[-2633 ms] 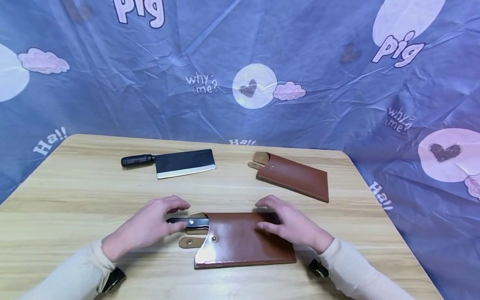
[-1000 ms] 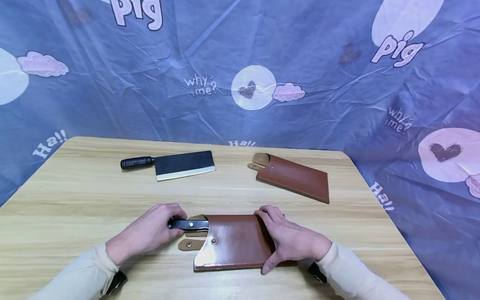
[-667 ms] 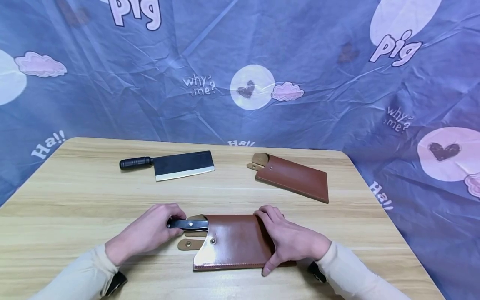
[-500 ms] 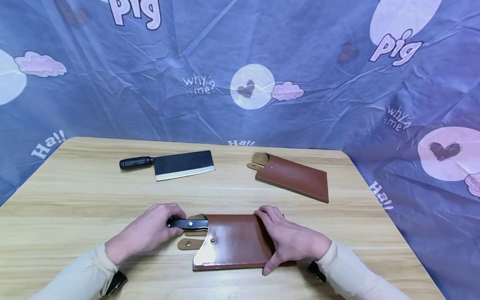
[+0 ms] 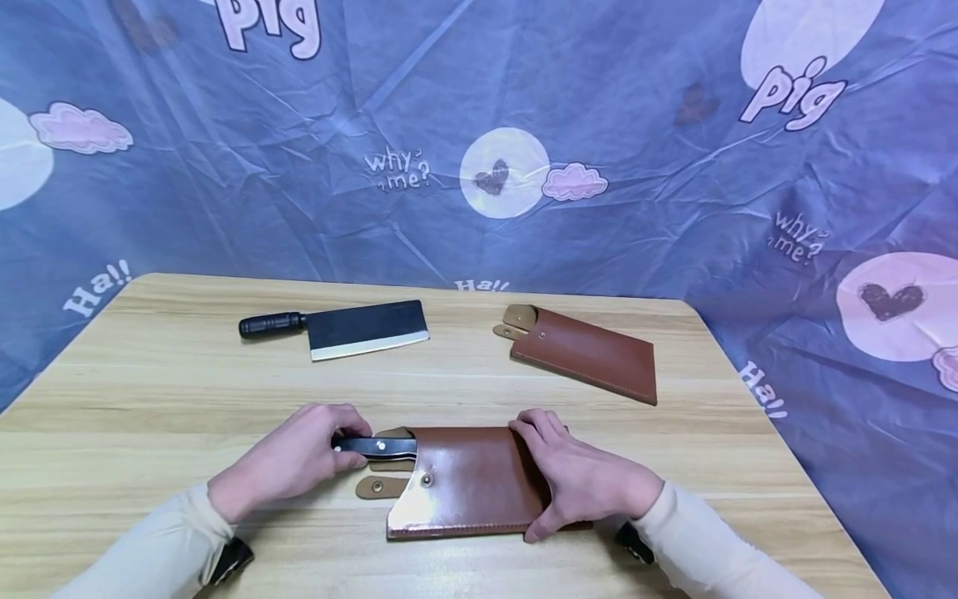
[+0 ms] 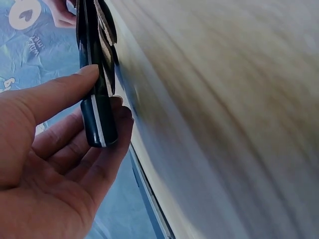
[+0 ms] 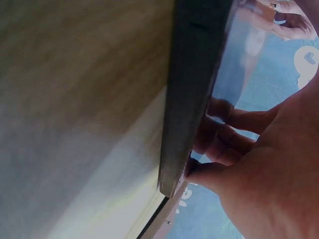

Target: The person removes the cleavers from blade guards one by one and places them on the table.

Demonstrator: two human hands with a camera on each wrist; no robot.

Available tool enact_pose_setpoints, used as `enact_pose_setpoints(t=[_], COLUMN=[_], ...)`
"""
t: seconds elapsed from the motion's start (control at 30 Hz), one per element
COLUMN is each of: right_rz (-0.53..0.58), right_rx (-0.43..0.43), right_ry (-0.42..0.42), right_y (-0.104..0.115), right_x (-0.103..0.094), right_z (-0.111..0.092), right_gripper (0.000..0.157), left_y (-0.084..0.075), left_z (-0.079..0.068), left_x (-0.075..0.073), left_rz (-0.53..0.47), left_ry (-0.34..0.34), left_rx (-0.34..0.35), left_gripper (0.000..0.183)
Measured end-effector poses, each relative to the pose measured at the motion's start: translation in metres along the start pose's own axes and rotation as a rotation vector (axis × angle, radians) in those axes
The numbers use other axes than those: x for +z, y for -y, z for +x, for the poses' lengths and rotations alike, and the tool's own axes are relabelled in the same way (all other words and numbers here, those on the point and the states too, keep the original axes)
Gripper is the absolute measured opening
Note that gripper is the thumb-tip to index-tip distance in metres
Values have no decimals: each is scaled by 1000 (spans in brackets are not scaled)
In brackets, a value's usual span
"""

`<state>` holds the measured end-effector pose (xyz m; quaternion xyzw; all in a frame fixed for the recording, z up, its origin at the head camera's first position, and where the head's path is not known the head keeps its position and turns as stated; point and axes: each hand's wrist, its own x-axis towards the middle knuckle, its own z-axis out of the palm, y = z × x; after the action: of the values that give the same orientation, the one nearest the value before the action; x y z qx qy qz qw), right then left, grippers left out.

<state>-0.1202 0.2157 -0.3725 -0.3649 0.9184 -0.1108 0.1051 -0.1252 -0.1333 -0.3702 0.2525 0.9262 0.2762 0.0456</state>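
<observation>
A brown leather knife sheath (image 5: 479, 478) lies flat on the wooden table in front of me. From its left end sticks the black riveted handle (image 5: 389, 447) of a knife whose blade is hidden inside. My left hand (image 5: 299, 457) pinches the handle's end; in the left wrist view the thumb lies on one side of the handle (image 6: 102, 122) and the fingers on the other. Across the sheath's right part my right hand (image 5: 580, 478) spans its width, thumb at the near edge, fingers at the far edge. A tan snap strap (image 5: 382, 487) hangs loose beside the handle.
Farther back on the left lies a cleaver (image 5: 367, 329) with a black handle and bare blade. A second brown sheath (image 5: 591, 353) rests at the back right, its tan straps undone. Printed blue cloth (image 5: 337, 216) hangs behind the table.
Since the earliest frame my left fingers have closed on the knife handle. My right hand has come down onto the sheath, its thumb moving to the near edge. The last second shows almost no motion.
</observation>
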Motion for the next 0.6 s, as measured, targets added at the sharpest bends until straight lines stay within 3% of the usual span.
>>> enact_pose_setpoints(t=[0.27, 0.6], right_rz=[-6, -8], right_rx=[-4, 10], right_ry=[-19, -54], right_y=[-2, -7], right_x=[-2, -7], right_z=[-2, -7], right_gripper=[118, 118], left_y=[0, -2], left_z=[0, 1], left_x=[-4, -8], left_rz=[-44, -85], left_ry=[8, -29], left_rx=[-10, -22], left_gripper=[20, 22])
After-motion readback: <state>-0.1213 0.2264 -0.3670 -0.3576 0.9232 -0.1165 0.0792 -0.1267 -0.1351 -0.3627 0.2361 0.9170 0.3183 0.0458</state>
